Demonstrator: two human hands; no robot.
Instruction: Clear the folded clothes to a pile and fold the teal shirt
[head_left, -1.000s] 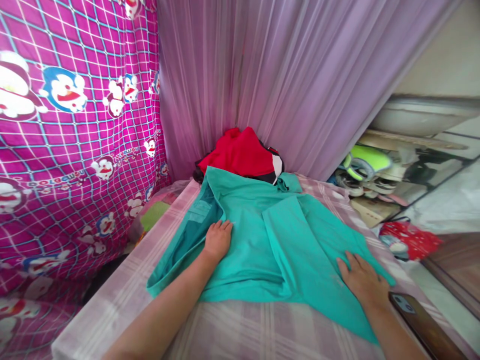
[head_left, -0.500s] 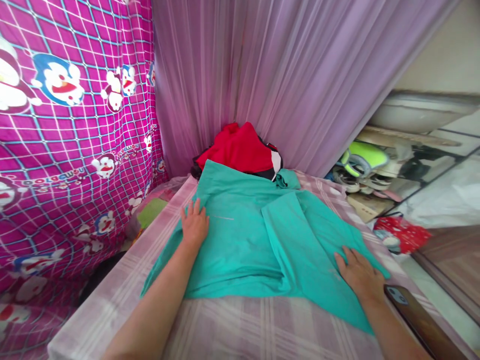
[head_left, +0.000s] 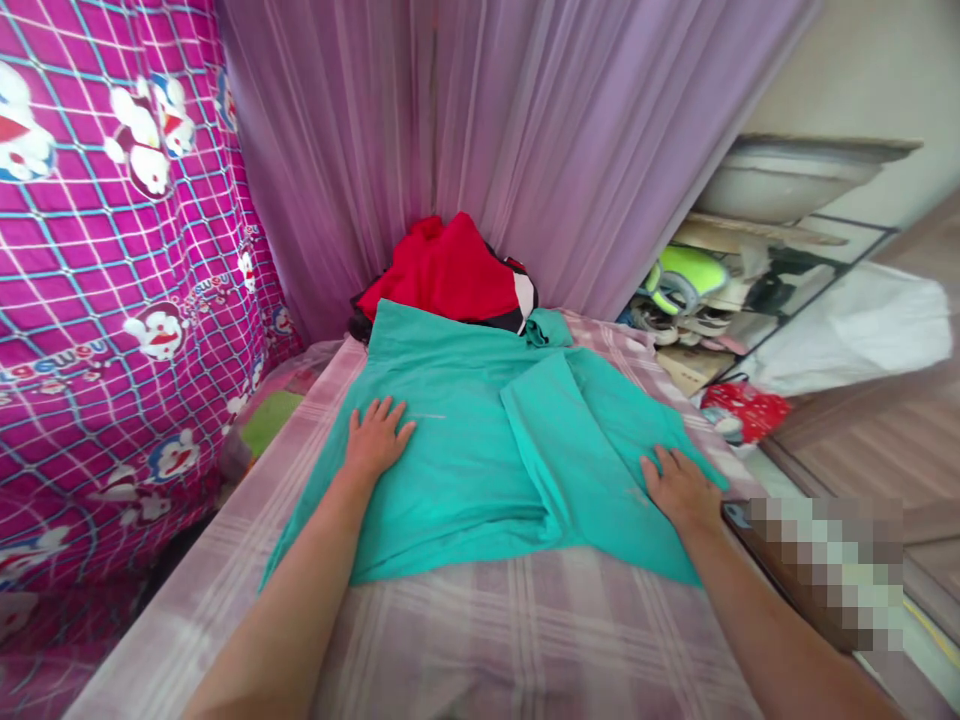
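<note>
A teal garment (head_left: 457, 470) lies spread on the plaid-covered table, with one sleeve folded across its right half. My left hand (head_left: 376, 438) rests flat on its left side, fingers spread. On the right part of the cloth, near its outer edge, my right hand (head_left: 681, 490) also lies flat with fingers apart. Neither hand grips anything. Behind the teal garment's far edge sits a heap of red cloth (head_left: 450, 275) with black and white parts. A small bunched teal end (head_left: 549, 328) lies beside that heap.
A phone (head_left: 787, 580), partly blurred out, lies by my right forearm at the table's right edge. Purple curtains (head_left: 480, 120) hang behind, and a pink patterned cloth (head_left: 127, 330) hangs at left. A shelf with shoes (head_left: 686, 325) and a red bag (head_left: 746, 412) are at right.
The view has shifted, so everything appears further left and slightly higher. My left thumb is spread wider from the fingers. Both hands stay flat on the teal garment.
</note>
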